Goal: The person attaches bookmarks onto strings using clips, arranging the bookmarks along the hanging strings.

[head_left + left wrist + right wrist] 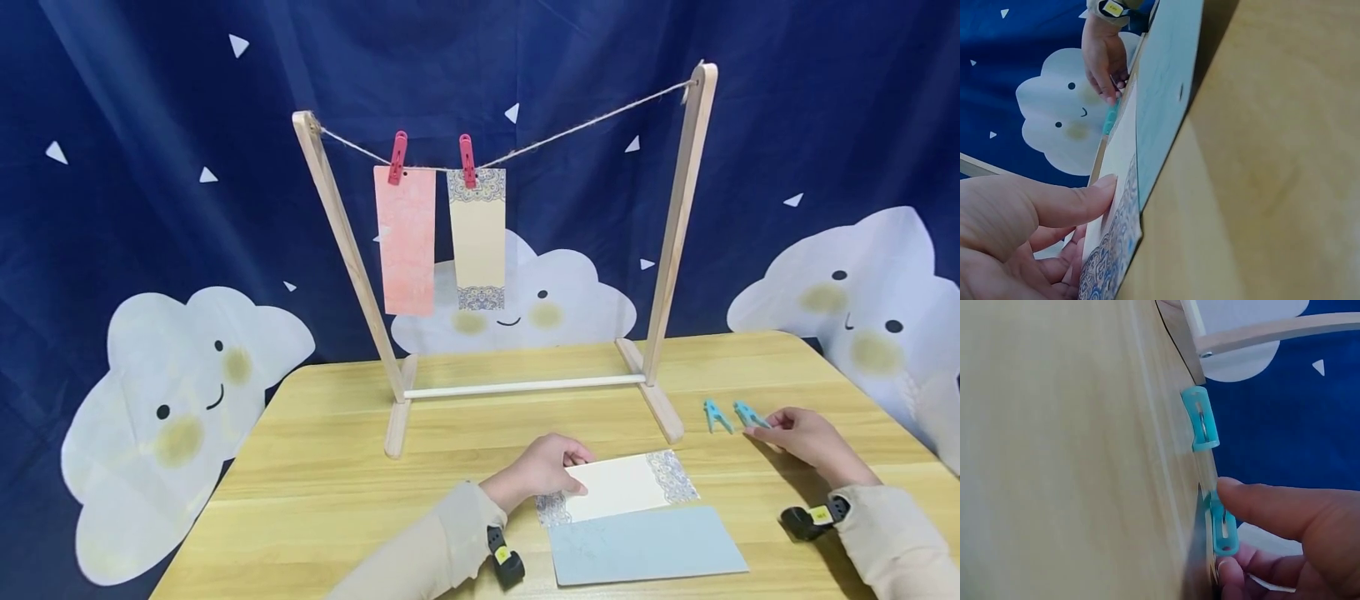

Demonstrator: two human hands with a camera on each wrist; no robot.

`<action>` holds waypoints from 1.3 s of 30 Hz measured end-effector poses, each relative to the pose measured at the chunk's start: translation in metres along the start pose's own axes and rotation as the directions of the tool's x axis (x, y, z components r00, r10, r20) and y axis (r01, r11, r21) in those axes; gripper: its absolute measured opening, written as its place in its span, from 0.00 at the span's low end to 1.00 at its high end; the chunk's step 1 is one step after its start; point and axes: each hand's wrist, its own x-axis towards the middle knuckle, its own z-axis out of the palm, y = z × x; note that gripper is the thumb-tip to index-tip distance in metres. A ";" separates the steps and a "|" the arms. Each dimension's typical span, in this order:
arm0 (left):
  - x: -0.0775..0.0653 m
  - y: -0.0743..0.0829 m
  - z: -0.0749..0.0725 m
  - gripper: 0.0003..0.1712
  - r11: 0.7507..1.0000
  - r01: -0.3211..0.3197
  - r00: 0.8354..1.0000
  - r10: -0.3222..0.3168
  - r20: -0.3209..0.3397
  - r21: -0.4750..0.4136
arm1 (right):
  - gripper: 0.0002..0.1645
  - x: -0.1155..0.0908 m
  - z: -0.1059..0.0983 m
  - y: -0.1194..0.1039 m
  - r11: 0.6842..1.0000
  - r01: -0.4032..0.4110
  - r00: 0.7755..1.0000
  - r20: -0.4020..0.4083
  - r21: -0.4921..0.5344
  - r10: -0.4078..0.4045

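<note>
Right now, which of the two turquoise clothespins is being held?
The clothespin farther from the wooden stand: the right hand pinches it, while the nearer one is untouched.

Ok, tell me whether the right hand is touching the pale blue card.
No, the right hand holds a teal clothespin, apart from the pale blue card.

Head view: is looking forward and down over the table (300, 500), taking in the whole rack (525, 386).
Left wrist view: is lying sideways, peering closely past the left hand (1029, 219) toward the right hand (1105, 59).
Right wrist view: is tilting sideways, facing two teal pegs (1204, 425) closely.
Head and right wrist: are sharing both pegs.
</note>
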 end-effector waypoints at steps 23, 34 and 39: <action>0.006 -0.006 -0.002 0.22 0.991 -0.070 0.995 0.078 0.057 -0.117 | 0.19 -0.003 0.000 -0.012 0.924 0.176 0.928 -0.372 0.341 -0.039; 0.008 -0.007 -0.007 0.14 0.973 -0.040 0.999 0.044 0.014 -0.226 | 0.12 -0.007 0.008 -0.046 0.827 0.410 0.849 -0.492 0.384 -0.193; 0.010 -0.006 -0.011 0.14 0.960 -0.025 1.000 0.022 -0.012 -0.278 | 0.20 -0.008 0.009 -0.055 0.817 0.451 0.836 -0.490 0.360 -0.246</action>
